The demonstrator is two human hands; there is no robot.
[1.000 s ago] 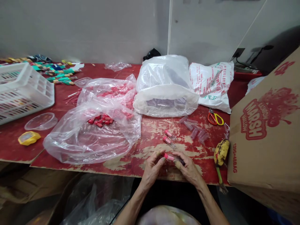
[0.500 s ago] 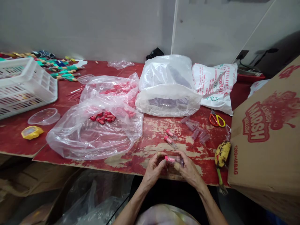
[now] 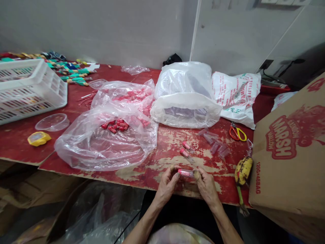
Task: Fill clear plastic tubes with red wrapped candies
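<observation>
A red-capped clear tube [image 3: 186, 173] is held near the front edge of the tabletop [image 3: 167, 144], its capped end finger-pinched by the left hand [image 3: 166, 185], the other by the right hand [image 3: 207, 185], apparently for steadiness.

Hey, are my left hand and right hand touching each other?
Apart: the head view shows a gap between left hand and right hand, spanned by the red-ended clear tube.

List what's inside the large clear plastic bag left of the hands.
In the large clear plastic bag, small red pieces lie heaped; more show hazily through the film to their right. Whatever lies beneath the heap is covered and cannot be seen.
</observation>
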